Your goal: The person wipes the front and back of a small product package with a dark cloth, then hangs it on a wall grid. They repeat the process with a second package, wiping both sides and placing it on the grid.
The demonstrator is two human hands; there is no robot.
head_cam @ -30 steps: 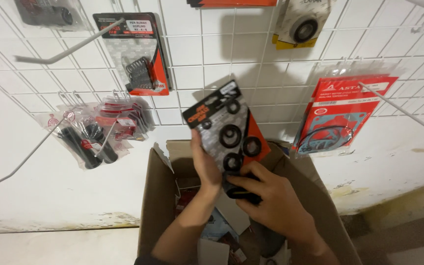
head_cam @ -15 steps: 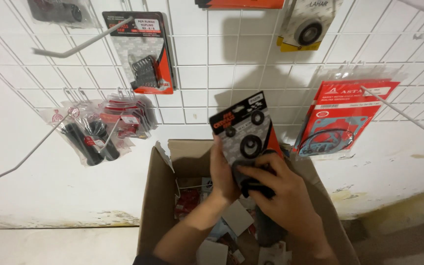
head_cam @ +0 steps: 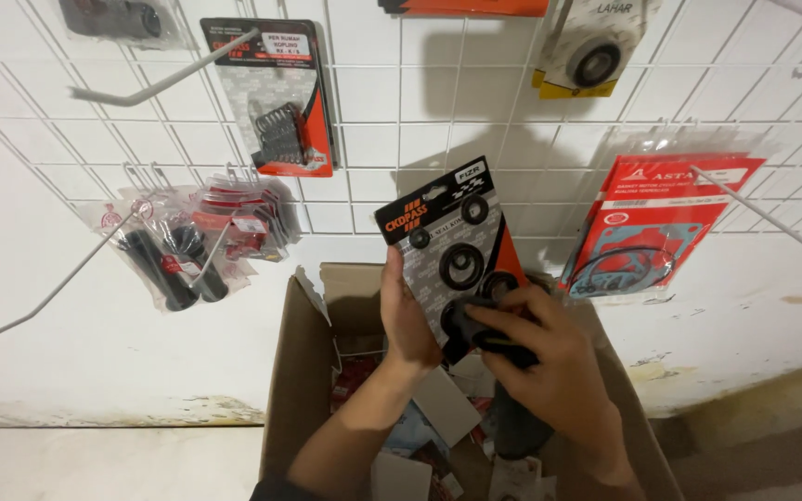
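My left hand (head_cam: 407,320) grips the left edge of a carded blister pack of black rubber rings (head_cam: 452,246), held upright above an open cardboard box (head_cam: 294,371). The pack is black, grey and orange, tilted slightly right. My right hand (head_cam: 540,357) is closed around a small black object (head_cam: 486,336) at the lower right of the pack, touching it. Both forearms rise out of the box opening.
A white wire grid wall holds hanging packs: a spring pack (head_cam: 280,102), bagged black grips (head_cam: 174,260), a red gasket pack (head_cam: 647,227), a bearing pack (head_cam: 591,51). Bare metal hooks (head_cam: 155,79) stick out. The box contains several small packages (head_cam: 438,408).
The ring pack and both hands have shifted a little rightward and upward against the wall grid; the grip on both items is unchanged.
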